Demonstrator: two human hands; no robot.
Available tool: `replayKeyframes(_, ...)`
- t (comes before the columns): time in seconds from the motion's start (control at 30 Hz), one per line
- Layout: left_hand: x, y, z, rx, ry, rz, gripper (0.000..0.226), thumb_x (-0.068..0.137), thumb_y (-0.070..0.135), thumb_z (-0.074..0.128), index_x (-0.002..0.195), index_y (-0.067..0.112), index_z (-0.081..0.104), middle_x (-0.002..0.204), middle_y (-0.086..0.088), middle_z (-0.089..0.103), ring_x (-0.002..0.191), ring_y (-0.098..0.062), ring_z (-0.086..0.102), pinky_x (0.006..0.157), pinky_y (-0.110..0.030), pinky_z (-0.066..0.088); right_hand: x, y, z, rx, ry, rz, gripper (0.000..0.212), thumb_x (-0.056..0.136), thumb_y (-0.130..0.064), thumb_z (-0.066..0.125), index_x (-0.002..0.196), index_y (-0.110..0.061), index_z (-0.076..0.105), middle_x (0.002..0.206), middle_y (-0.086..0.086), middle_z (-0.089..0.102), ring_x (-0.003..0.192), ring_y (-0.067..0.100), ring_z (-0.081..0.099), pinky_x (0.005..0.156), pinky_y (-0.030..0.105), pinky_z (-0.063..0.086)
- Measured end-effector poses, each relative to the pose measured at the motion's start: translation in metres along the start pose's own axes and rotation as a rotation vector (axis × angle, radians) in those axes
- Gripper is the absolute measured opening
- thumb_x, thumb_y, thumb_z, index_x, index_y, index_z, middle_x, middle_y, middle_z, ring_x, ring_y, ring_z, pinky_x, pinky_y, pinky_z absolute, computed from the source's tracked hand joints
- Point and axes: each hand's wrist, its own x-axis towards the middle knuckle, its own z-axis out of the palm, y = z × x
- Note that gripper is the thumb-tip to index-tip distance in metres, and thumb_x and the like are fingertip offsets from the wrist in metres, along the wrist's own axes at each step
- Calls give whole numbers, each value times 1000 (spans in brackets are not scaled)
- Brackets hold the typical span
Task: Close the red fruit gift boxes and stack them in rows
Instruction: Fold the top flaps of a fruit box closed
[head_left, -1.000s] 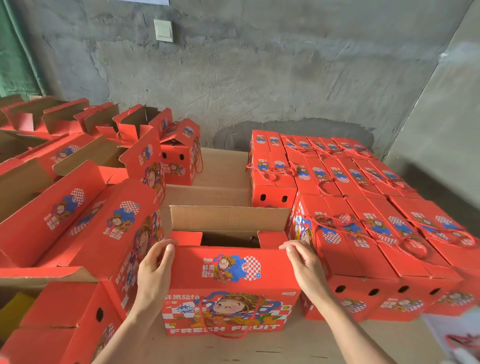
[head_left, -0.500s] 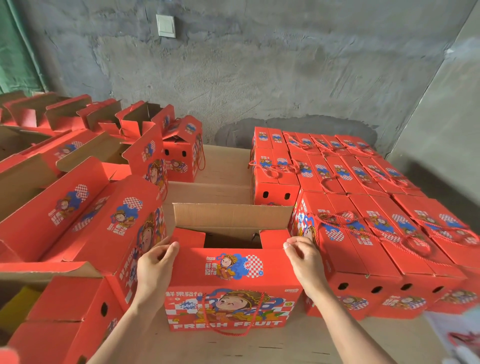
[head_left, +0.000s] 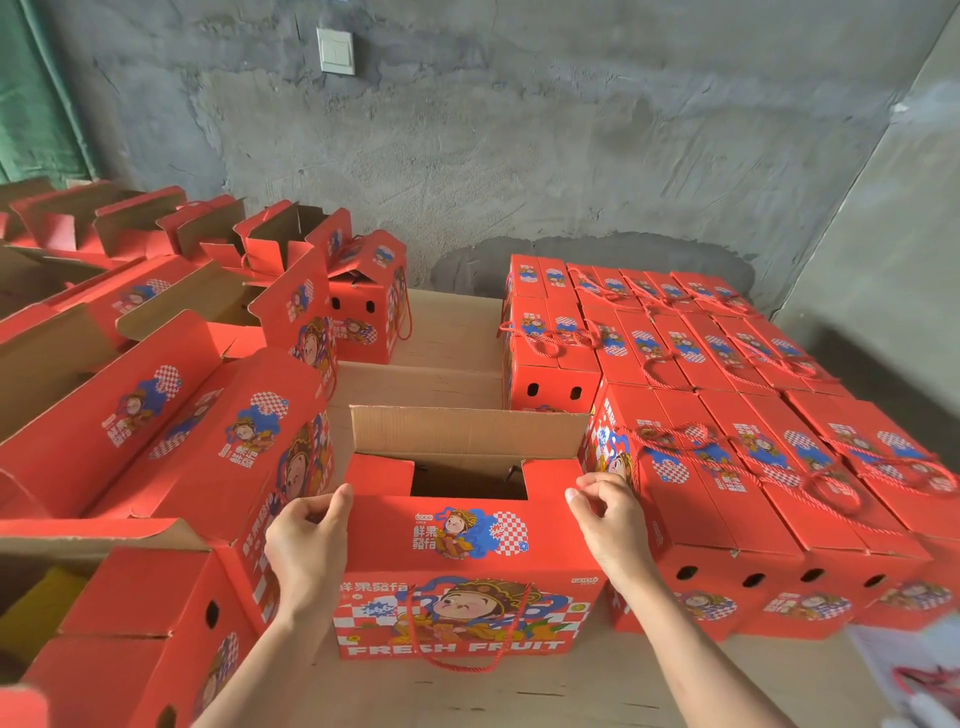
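Head view: one open gift box (head_left: 467, 561) stands at centre on the cardboard-covered work surface (head_left: 447, 332), printed front face toward the camera. Its red rope handle (head_left: 462, 665) hangs down over that face. The rear flap (head_left: 467, 431) stands upright, brown inner side showing. The two short side flaps (head_left: 379, 473) are folded inward over the opening. The interior is dark; its contents cannot be identified.

The left hand (head_left: 306, 545) grips the left upper corner of the front flap (head_left: 457, 525), thumb on the outer face and fingers curled over the edge. The right hand (head_left: 610, 525) pinches the right upper corner of the same flap with curled fingers.

Closed gift boxes (head_left: 727, 467) are packed in tight rows just right of the open box, rope handles lying on their tops. More opened boxes (head_left: 156, 415) lie to its left, flaps raised. A wall switch (head_left: 336, 50) sits on the grey concrete wall (head_left: 571, 156) behind.
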Motion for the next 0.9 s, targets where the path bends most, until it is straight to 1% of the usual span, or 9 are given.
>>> replayKeyframes(0.2,13,-3,0,-82,-91,-145,7,85,17,67,88,11,64,84,-6,64,83,-27,62,81,-49,54,-2,-1,-2,15,-55,26,15,83,-3,65,95,-4,56,100,6,55,94,21,52,77,16,33)
replayKeyframes(0.37,20,3,-1,-27,-164,-79,24,85,6,65,105,15,56,96,-6,63,94,-30,62,86,-52,52,6,-1,-5,98,-208,144,61,87,-3,61,141,-11,35,139,3,44,131,16,37,110,30,28)
replayKeyframes(0.47,24,7,3,44,-186,-43,35,86,1,60,118,12,52,102,-10,61,87,-25,60,83,-49,52,17,-5,-5,225,-359,233,80,89,4,54,151,-20,10,153,-7,26,141,8,15,114,28,17)
replayKeyframes(0.53,22,7,5,65,-204,4,49,89,0,55,134,12,42,110,-10,59,83,-18,57,78,-44,53,21,-6,-4,264,-387,257,86,87,10,50,152,-25,5,153,-8,23,142,7,11,116,31,19)
replayKeyframes(0.6,17,5,6,72,-235,79,68,91,-1,51,148,18,19,124,-10,54,99,-22,56,79,-41,50,22,-6,-3,296,-367,247,86,85,12,50,150,-28,13,144,-10,31,136,5,21,100,24,42)
replayKeyframes(0.67,14,5,5,105,-243,192,84,89,-7,51,151,24,3,137,-13,45,119,-29,49,92,-47,47,21,-3,-4,284,-321,206,72,82,13,53,139,-28,36,130,-14,43,129,12,39,74,12,47)
replayKeyframes(0.73,13,5,3,151,-228,332,90,84,-15,52,152,22,5,143,-15,37,130,-29,37,105,-46,36,19,0,-5,314,-297,196,55,81,14,56,120,-24,50,122,-11,50,109,15,56,64,16,49)
replayKeyframes(0.8,10,6,1,205,-237,451,86,79,-14,57,150,19,21,147,-13,33,136,-26,29,110,-43,28,15,1,-6,346,-312,199,48,81,11,60,114,-24,53,137,-5,46,102,-2,55,72,13,50)
replayKeyframes(0.9,10,3,0,397,-350,543,70,76,17,77,138,19,47,151,-9,29,142,-27,20,114,-48,22,14,7,-10,249,-445,131,55,77,-2,74,121,-22,46,148,-9,32,129,4,33,105,24,29)
